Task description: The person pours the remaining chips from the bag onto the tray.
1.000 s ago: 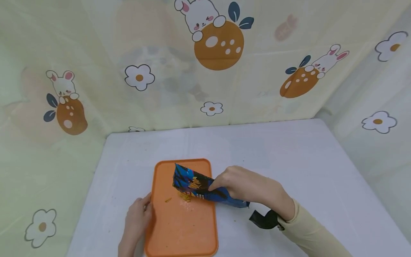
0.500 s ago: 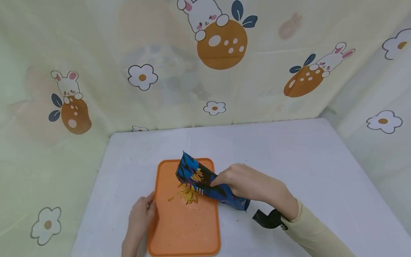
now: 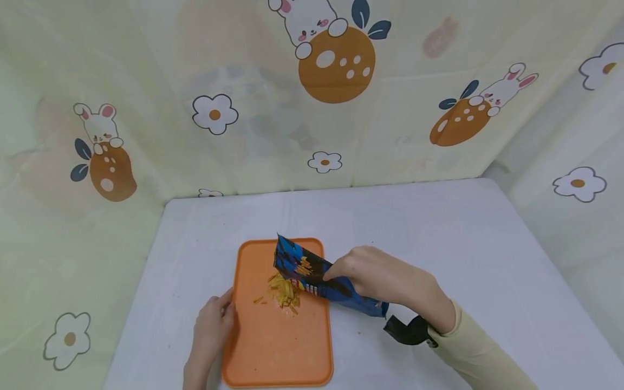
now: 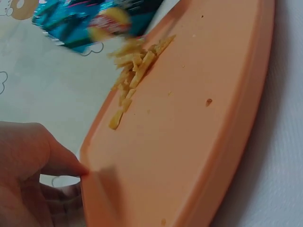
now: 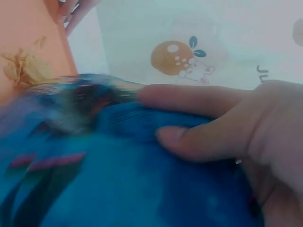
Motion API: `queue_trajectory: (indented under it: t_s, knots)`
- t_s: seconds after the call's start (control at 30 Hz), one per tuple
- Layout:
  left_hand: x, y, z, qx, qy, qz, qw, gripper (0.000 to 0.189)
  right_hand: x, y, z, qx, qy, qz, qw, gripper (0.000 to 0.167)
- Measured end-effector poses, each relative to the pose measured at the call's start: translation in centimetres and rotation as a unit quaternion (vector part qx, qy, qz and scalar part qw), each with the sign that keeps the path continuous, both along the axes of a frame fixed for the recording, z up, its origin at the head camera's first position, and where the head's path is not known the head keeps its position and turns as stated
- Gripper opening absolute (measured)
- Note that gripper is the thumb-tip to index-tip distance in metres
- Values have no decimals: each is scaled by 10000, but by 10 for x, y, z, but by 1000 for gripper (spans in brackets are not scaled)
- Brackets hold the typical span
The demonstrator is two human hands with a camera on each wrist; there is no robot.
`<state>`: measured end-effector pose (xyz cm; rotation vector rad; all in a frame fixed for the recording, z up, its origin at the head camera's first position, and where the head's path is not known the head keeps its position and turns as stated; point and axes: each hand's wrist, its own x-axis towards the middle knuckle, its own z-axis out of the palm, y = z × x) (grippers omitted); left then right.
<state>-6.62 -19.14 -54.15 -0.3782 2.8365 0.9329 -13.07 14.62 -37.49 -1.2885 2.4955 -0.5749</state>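
Note:
My right hand point(image 3: 371, 275) grips a blue snack bag point(image 3: 336, 292) tilted with its mouth over the orange tray point(image 3: 278, 352). Thumb and forefinger point(image 5: 199, 97) show on the bag in the right wrist view, where its printed end is blurred. Beneath the bag's mouth lies a small heap of yellow snack sticks point(image 3: 285, 292), with a few loose bits to its left. My left hand point(image 3: 210, 327) holds the tray's left rim. In the left wrist view its thumb point(image 4: 61, 158) presses the rim and the other fingers sit lower, partly hidden.
A white cloth covers the table point(image 3: 429, 233). Behind it hangs a pale curtain point(image 3: 253, 157) printed with rabbits and flowers. A black strap point(image 3: 408, 330) hangs at my right wrist, and small crumbs dot the tray.
More snack sticks have dropped from the bag, so the heap on the tray has grown. The bag's mouth end has shifted slightly right. My left hand stays on the rim.

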Motion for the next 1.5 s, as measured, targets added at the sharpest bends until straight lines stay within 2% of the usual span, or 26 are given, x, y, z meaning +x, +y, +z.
queue_trajectory:
  t_s: [0.23, 0.47, 0.67, 0.87, 1.2, 1.33, 1.5]
  knots:
    - [-1, 1, -1, -43, 31, -22, 10000, 42, 0, 2, -2, -9, -89, 34, 10000, 56]
    - [-1, 2, 0, 47, -44, 65, 10000, 42, -2, 7, 0, -237, 178, -54, 9995, 52]
    - [1, 1, 1, 73, 37, 27, 10000, 42, -3, 11, -4, -292, 24, -58, 9996, 49]
    - [2, 0, 0, 95, 119, -1, 9999, 42, -4, 18, -8, -643, -72, -193, 9977, 39]
    - [0, 1, 0, 88, 154, -4, 9998, 42, -5, 38, -18, -1195, -232, -408, 9917, 43]
    - [0, 1, -1, 91, 137, -13, 9999, 42, -3, 46, -20, -1438, -60, -609, 9877, 42]
    - [1, 2, -1, 90, 130, -4, 9999, 42, -2, 49, -25, -1814, 192, -584, 9815, 43]
